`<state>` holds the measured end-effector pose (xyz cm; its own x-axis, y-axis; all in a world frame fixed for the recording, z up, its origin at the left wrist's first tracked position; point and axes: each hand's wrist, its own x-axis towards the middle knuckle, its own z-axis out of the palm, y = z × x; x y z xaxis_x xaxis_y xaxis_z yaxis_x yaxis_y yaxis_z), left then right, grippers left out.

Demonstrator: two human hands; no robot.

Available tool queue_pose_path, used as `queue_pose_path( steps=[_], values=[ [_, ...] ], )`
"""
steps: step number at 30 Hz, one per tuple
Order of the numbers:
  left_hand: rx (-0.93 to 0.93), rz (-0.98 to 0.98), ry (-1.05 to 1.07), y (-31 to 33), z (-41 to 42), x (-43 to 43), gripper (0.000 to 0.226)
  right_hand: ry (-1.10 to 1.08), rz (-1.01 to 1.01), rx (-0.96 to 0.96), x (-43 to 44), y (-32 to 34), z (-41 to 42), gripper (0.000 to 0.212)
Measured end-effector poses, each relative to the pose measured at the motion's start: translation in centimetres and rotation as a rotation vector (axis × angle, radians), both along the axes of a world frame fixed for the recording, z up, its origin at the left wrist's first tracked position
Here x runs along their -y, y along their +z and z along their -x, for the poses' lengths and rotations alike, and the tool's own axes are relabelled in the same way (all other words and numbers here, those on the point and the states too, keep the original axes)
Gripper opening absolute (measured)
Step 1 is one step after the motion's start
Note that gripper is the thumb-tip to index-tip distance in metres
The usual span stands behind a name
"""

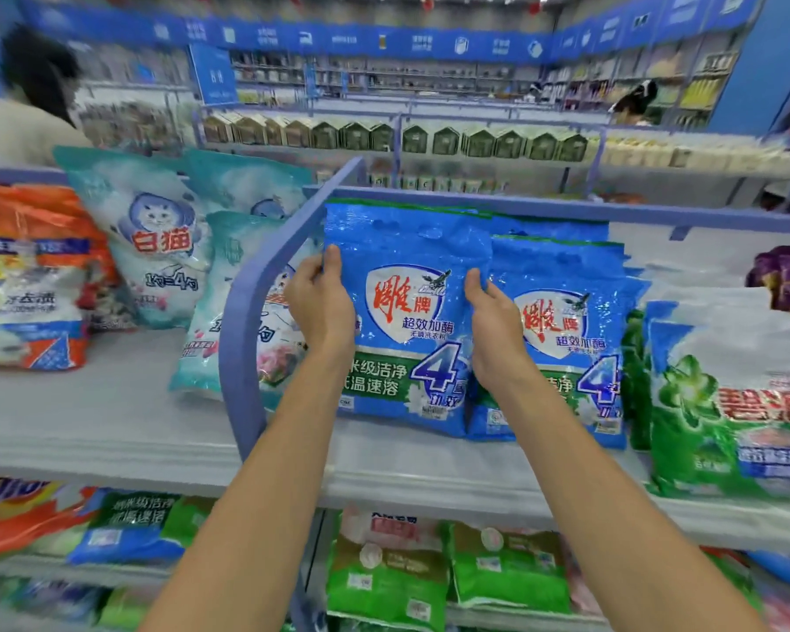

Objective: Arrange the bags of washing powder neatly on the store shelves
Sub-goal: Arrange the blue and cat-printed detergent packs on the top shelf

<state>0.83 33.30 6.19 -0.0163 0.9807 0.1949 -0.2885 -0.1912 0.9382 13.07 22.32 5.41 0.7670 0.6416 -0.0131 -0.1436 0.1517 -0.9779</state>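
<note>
Shelving (pixel 110 403) of pale grey ran across the whole view, split by a curved purple divider rail (pixel 242 339). Left of the rail leaned teal cat-printed bags (pixel 156 239) and, at the far edge, orange bags (pixel 33 266). At the far right stood a green-and-white bag (pixel 726 403). Between them, just right of the rail, a blue bag of washing powder (pixel 407 321) was upright on the shelving, its right edge overlapping a second blue bag (pixel 571 339) of the same print. Both hands grasped the front bag — the left hand (pixel 322 303) pinched its left edge, thumb on the face and fingers curled behind. The right hand (pixel 493 330) pinched its right edge the same way, fingers tucked between the two blue bags.
</note>
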Motion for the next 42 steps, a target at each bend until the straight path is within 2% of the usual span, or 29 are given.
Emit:
queue_pose_path(
  steps=[2, 3, 5, 6, 8, 10, 11, 12, 15, 17, 24, 32, 42],
  values=[
    [0.001, 0.013, -0.007, -0.3, -0.7, -0.5, 0.043, 0.0, 0.028, 0.017, 0.0, -0.2, -0.2, 0.074],
    [-0.008, 0.018, 0.0, -0.6, -0.8, -0.7, 0.043, 0.003, 0.049, 0.057, 0.9, 0.1, 0.4, 0.07],
    [-0.032, 0.031, 0.013, -1.2, -0.6, -0.7, 0.032, 0.053, 0.131, 0.209, 3.2, -0.7, 1.2, 0.046],
    [-0.034, 0.036, -0.006, -1.4, -0.4, -0.4, 0.024, 0.081, 0.192, 0.274, 4.2, -1.8, 1.8, 0.046],
    [-0.057, 0.001, -0.065, -1.2, 0.5, 0.9, 0.024, 0.155, 0.328, 0.401, 6.4, -4.3, 3.7, 0.075],
    [-0.213, -0.031, -0.149, -1.3, 1.7, 2.8, 0.044, 0.208, 0.461, 0.545, 6.8, -6.4, 4.8, 0.105],
    [-0.34, -0.021, -0.191, -2.2, 2.3, 3.5, 0.057, 0.202, 0.487, 0.591, 6.5, -7.1, 4.7, 0.113],
    [-0.471, -0.014, -0.231, -3.3, 3.1, 4.1, 0.067, 0.181, 0.492, 0.627, 6.2, -7.2, 4.6, 0.114],
    [-0.831, -0.033, -0.316, -6.7, 4.9, 4.5, 0.098, 0.123, 0.48, 0.695, 5.5, -7.2, 4.0, 0.095],
    [-0.931, -0.066, -0.317, -7.6, 5.0, 4.2, 0.109, 0.128, 0.483, 0.698, 5.1, -7.1, 3.7, 0.086],
    [-0.924, -0.135, -0.252, -7.4, 3.9, 3.7, 0.08, 0.102, 0.505, 0.708, 3.7, -7.9, 2.5, 0.09],
    [-0.851, -0.204, -0.261, -7.4, 4.7, 4.5, 0.083, 0.016, 0.59, 0.806, 4.1, -8.0, 3.7, 0.097],
    [-0.896, -0.229, -0.229, -6.7, 4.8, 5.1, 0.071, 0.022, 0.57, 0.79, 4.2, -7.2, 3.5, 0.066]
  ],
)
